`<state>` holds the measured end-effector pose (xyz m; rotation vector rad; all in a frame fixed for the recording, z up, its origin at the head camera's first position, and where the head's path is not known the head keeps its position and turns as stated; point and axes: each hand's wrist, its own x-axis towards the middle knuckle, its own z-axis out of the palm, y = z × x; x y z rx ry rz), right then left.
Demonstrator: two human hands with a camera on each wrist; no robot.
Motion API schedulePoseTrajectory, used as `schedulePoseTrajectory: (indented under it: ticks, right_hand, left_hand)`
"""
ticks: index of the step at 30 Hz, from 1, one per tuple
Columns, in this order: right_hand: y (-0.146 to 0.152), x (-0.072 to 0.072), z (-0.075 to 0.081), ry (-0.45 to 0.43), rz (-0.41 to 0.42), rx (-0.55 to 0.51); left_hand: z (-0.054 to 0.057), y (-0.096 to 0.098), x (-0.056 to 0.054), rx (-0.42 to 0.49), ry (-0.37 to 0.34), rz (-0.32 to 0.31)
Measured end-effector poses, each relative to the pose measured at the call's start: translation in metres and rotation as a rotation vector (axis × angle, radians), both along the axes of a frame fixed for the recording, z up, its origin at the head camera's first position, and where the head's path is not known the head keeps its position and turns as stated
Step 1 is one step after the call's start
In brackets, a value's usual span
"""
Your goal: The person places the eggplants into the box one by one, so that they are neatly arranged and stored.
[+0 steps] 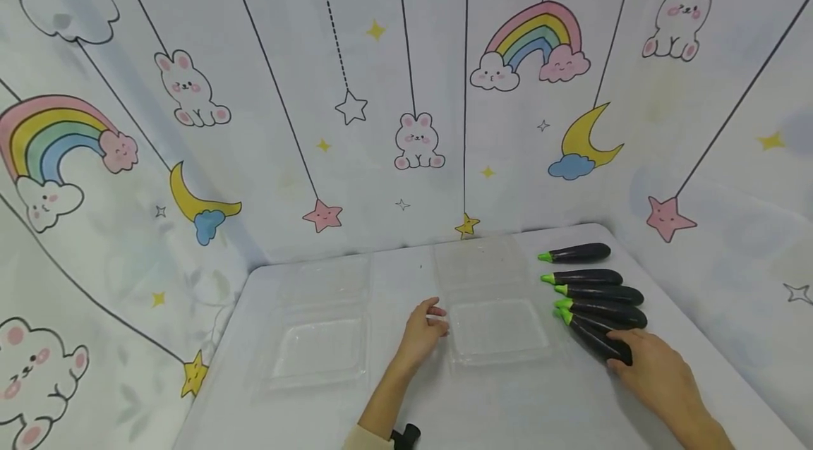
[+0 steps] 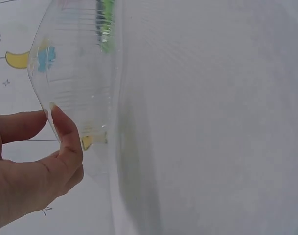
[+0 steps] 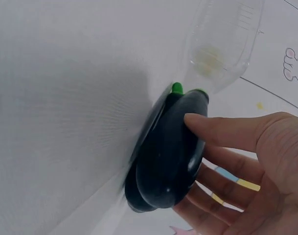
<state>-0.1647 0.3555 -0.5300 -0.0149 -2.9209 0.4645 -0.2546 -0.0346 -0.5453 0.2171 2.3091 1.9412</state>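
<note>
In the head view, my right hand [image 1: 660,374] grips the thick end of the nearest eggplant [image 1: 592,337], dark and glossy with a bright green stem. The right wrist view shows the thumb [image 3: 200,128] on its near side and the fingers behind it, with another eggplant [image 3: 135,193] close against it. My left hand [image 1: 422,331] is at the left side of an open clear plastic box [image 1: 498,330]. In the left wrist view, its thumb and index finger pinch the edge of the clear box [image 2: 80,73].
Several more eggplants [image 1: 597,293] lie in a column on the table's right side, stems leftward. A second open clear box [image 1: 320,351] stands to the left, its lid [image 1: 333,281] folded back. A patterned cloth [image 1: 381,175] hangs behind the white table [image 1: 216,379].
</note>
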Motion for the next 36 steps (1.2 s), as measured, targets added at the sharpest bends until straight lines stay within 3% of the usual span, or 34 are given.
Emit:
schedulePoseTrajectory:
  ticks: [9, 13, 19, 36]
  right_hand:
    - [-0.002, -0.001, 0.007, 0.032, -0.023, -0.020]
    - [-0.002, -0.001, 0.010, 0.102, -0.020, -0.040]
    - [-0.006, -0.005, 0.017, 0.227, 0.012, -0.060]
    - [-0.031, -0.025, 0.037, 0.388, 0.124, -0.079]
  left_hand:
    - [-0.002, 0.001, -0.001, 0.127, -0.048, 0.037]
    - [-0.002, 0.002, 0.000, 0.160, -0.060, 0.048]
    - [-0.002, 0.002, 0.000, 0.150, -0.064, 0.074]
    - [-0.002, 0.003, 0.001, 0.193, -0.087, 0.085]
